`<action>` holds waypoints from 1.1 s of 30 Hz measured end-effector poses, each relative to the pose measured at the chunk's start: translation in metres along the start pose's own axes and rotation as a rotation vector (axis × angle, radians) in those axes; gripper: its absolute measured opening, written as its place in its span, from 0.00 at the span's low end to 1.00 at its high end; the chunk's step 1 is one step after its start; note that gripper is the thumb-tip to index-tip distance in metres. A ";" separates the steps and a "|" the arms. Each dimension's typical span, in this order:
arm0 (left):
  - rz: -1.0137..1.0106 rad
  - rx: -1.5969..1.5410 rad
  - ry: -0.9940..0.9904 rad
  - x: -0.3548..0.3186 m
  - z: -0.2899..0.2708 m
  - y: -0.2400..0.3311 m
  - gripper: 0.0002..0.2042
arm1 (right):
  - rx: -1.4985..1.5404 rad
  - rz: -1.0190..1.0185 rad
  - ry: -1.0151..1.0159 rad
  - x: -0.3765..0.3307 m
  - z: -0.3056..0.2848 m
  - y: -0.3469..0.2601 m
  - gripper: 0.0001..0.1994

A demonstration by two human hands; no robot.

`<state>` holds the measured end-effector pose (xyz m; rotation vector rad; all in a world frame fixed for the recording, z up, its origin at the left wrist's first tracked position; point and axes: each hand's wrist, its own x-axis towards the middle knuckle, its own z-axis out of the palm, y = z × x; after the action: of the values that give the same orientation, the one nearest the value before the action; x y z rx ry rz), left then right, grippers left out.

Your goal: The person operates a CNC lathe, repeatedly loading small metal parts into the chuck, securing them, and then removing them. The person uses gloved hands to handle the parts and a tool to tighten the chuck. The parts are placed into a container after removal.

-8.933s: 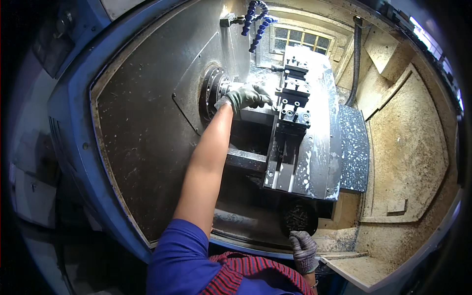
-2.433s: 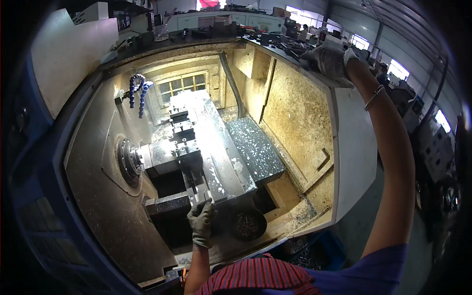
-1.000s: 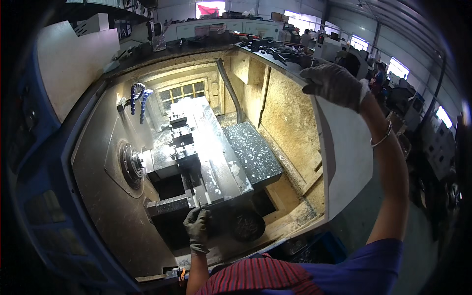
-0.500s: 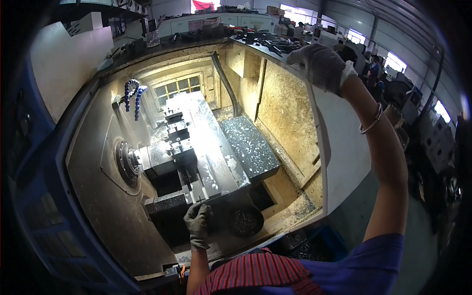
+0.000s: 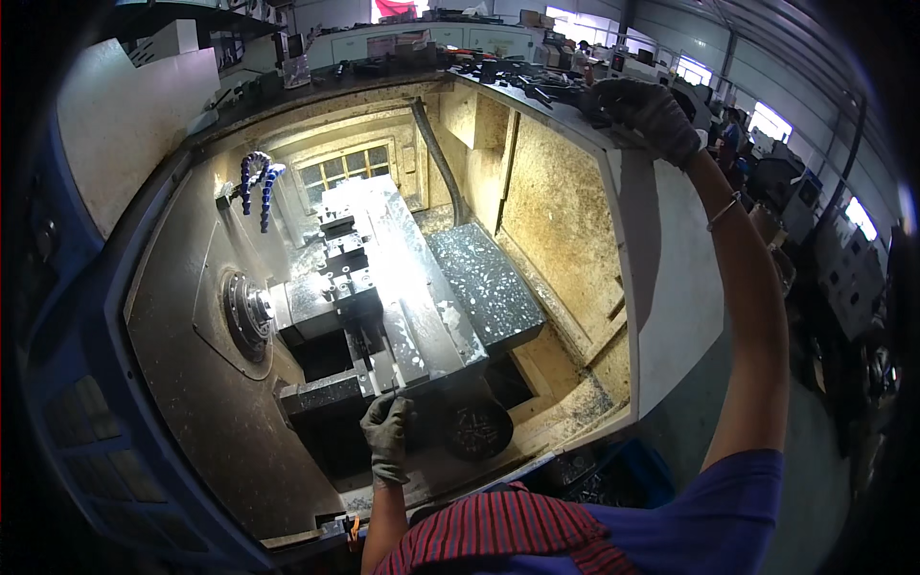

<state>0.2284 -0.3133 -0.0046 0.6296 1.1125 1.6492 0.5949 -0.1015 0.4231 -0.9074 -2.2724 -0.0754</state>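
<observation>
**Fingers on the lathe slide, other hand up top**

Fingers [image 5: 391,414] of the gloved left hand [image 5: 386,436] curl shut round the carriage edge [image 5: 402,379] at 6 o'clock. Gloved right hand [image 5: 644,110], 1 o'clock, rests curled on the machine's top ledge [image 5: 575,105]; can't tell what's gripped. Chuck [image 5: 245,311] at 9.
</observation>
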 end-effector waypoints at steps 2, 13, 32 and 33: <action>0.007 0.010 0.033 0.000 -0.006 0.003 0.03 | 0.142 0.040 0.003 0.003 0.007 0.008 0.13; 0.087 0.060 0.078 0.000 -0.009 0.005 0.05 | 0.202 -0.121 0.259 0.021 -0.028 -0.011 0.14; 0.489 -0.160 -0.415 -0.026 0.125 0.149 0.07 | 0.655 -0.249 -0.602 -0.061 0.149 -0.157 0.12; 0.738 0.060 -0.369 -0.028 0.130 0.154 0.07 | 0.651 -0.269 -0.593 -0.062 0.146 -0.160 0.11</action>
<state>0.2763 -0.3019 0.1930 1.4424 0.6875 1.9882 0.4434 -0.2168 0.3022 -0.2864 -2.6668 0.8681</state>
